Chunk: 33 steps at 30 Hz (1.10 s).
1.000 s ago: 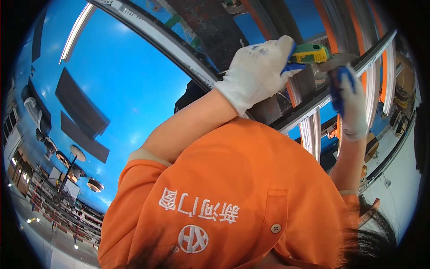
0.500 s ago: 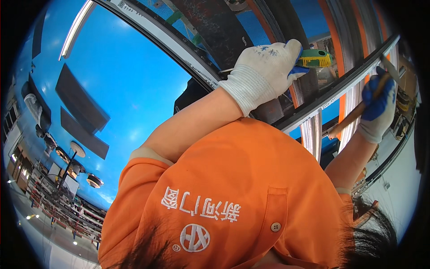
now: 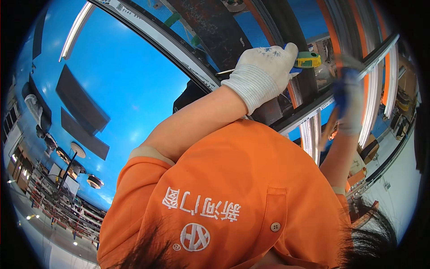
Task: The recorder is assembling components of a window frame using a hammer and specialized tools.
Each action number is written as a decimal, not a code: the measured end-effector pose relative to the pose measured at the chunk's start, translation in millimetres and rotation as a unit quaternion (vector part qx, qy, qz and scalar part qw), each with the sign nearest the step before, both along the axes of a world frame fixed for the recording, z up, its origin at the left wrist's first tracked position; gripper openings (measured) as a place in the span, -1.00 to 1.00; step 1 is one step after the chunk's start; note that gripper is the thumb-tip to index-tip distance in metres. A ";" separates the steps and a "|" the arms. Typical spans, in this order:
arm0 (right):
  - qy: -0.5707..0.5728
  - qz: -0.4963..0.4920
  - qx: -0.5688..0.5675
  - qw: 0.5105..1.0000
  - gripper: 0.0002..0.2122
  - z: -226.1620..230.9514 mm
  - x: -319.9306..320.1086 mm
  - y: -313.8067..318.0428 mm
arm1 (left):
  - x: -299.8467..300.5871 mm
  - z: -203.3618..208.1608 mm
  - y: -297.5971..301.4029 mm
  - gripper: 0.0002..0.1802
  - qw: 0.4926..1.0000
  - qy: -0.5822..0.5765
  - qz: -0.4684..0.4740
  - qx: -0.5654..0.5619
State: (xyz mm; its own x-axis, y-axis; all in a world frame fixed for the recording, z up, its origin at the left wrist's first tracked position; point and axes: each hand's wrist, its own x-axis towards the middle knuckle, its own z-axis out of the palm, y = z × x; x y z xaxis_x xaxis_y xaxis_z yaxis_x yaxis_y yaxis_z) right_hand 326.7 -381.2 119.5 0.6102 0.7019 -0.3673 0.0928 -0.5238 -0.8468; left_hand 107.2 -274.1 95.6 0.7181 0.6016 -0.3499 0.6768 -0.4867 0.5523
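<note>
Swung inward, the white-and-blue-gloved right hand [image 3: 348, 101] clasps a wooden-handled hammer [image 3: 330, 127]. The left hand [image 3: 265, 69] clenches a green-yellow handle [image 3: 309, 59] jutting rightward, best held steady.

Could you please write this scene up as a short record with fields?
Left hand: gloved, closed around a green-and-yellow-handled tool
Right hand: gloved, motion-blurred, gripping a wooden-handled tool; its head is too blurred to identify
Near the hands: long dark bar with a pale edge, passing behind the right hand in view
Clothing: orange shirt
Left side: two flat dark pieces against a blue surface
</note>
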 end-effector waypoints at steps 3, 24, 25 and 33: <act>-0.047 0.020 -0.107 0.993 -0.66 -2.4 -17.0 3.7 | -2.0 2.6 1.8 -0.65 1.000 0.007 -0.012 0.010; 0.132 0.020 0.033 0.991 -0.52 9.6 -64.1 -12.6 | -9.6 0.0 -25.6 -0.64 0.986 -0.132 -0.032 0.095; 0.126 0.028 0.033 0.991 -0.52 8.0 -63.4 -12.2 | -10.1 -0.4 -25.7 -0.63 0.987 -0.127 -0.029 0.094; 0.088 0.033 0.015 0.995 -0.57 18.6 -58.1 8.0 | -8.4 -6.6 -19.2 -0.63 0.993 -0.088 -0.007 0.083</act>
State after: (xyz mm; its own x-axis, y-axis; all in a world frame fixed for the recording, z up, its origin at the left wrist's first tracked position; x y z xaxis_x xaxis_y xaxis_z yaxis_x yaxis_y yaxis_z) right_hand 268.6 -373.2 138.1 0.4906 0.7504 -0.4430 -0.0255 -0.4958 -0.8681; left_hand 98.8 -293.3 89.0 0.7684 0.6297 -0.1146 0.5691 -0.5903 0.5724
